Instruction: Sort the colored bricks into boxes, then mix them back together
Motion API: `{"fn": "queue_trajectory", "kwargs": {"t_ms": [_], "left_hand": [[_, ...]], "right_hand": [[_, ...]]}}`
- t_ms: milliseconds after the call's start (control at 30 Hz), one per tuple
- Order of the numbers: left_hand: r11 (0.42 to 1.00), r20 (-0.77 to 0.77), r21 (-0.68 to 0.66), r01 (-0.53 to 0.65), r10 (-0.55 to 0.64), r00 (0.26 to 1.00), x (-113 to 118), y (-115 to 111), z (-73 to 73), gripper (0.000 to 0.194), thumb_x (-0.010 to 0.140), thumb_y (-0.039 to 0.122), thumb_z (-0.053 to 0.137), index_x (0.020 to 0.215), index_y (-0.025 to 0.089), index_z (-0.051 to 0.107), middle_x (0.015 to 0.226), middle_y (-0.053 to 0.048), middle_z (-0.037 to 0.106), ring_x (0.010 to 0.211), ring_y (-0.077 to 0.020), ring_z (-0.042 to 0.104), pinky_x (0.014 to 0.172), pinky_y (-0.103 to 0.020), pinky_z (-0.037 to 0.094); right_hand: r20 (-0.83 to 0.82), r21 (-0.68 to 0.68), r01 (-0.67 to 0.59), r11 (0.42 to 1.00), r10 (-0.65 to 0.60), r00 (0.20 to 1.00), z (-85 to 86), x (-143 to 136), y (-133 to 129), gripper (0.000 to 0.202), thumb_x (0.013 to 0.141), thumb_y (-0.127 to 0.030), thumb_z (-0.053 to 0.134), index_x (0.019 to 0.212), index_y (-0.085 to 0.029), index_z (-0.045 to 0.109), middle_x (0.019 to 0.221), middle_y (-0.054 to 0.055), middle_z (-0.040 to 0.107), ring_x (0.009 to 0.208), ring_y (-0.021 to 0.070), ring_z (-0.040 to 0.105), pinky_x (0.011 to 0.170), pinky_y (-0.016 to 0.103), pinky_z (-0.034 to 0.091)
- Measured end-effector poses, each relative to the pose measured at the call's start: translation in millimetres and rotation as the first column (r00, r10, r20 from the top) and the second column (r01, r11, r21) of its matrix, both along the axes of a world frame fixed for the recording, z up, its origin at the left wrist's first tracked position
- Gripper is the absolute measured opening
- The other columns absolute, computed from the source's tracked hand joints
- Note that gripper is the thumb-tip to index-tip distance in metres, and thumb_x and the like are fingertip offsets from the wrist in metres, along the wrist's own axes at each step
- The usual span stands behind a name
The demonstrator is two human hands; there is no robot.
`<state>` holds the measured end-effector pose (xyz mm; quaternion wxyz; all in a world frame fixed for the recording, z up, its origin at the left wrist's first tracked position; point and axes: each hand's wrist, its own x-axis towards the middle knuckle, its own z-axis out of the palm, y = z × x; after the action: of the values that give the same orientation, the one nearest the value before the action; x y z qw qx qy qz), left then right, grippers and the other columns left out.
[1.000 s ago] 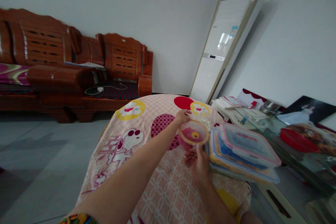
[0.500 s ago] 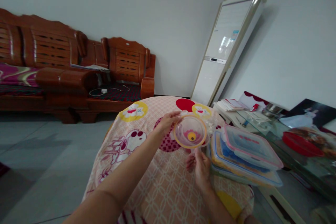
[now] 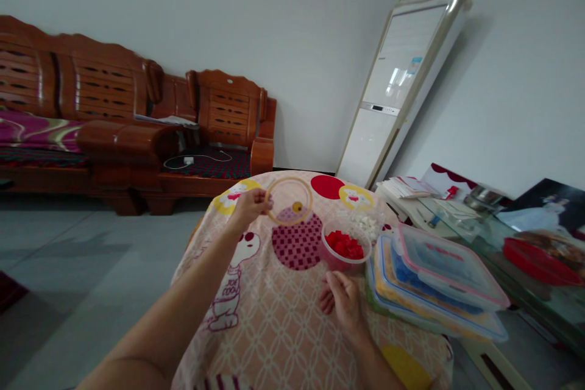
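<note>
Head view: nearest, the right hand [image 3: 343,304] lies on the cartoon tablecloth [image 3: 283,329], fingers loosely curled and holding nothing, just before the round tub [image 3: 345,250]. This tub stands open and has red pieces inside. To its right is a stack of flat boxes [image 3: 434,283] with lids on; the blue contents show through. Behind the tub, a clear tub [image 3: 365,219] holds white pieces. Farther left, the left hand [image 3: 249,207] pinches the round clear lid [image 3: 289,201] by its yellow rim, above the cloth.

Left hand [image 3: 249,206] raised, fingers pinched; right hand [image 3: 342,304] low, relaxed.
</note>
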<state>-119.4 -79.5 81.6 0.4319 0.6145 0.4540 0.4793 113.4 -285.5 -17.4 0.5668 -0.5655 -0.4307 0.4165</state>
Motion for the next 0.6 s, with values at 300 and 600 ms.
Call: {"fn": "queue_trajectory", "kwargs": {"t_ms": [300,600], "left_hand": [[0.938,-0.686,0.331,-0.106,0.316,0.656,30,65,-29.0,0.02,0.08,0.009,0.049,0.093,0.017,0.062,0.102,-0.009,0.063,0.092,-0.0224,0.056,0.078,-0.033,0.042],[0.957,-0.741,0.289,-0.02,0.236,0.629,41,78,-84.2,0.025,0.086,0.029,0.051,0.102,0.015,0.064,0.113,-0.015,0.061,0.111,-0.0292,0.052,0.089,-0.036,0.043]], "right_hand": [[0.026,-0.023,-0.017,1.0,0.018,1.0,-4.5,-2,2,0.042,0.084,-0.056,0.057,0.072,-0.016,0.059,0.053,-0.001,0.061,0.038,0.0083,0.052,0.037,0.016,0.035],[0.048,-0.048,-0.007,0.999,0.009,0.999,-4.1,-5,2,0.043,0.083,-0.057,0.057,0.069,-0.017,0.058,0.052,-0.001,0.06,0.038,0.0076,0.05,0.036,0.016,0.033]]}}
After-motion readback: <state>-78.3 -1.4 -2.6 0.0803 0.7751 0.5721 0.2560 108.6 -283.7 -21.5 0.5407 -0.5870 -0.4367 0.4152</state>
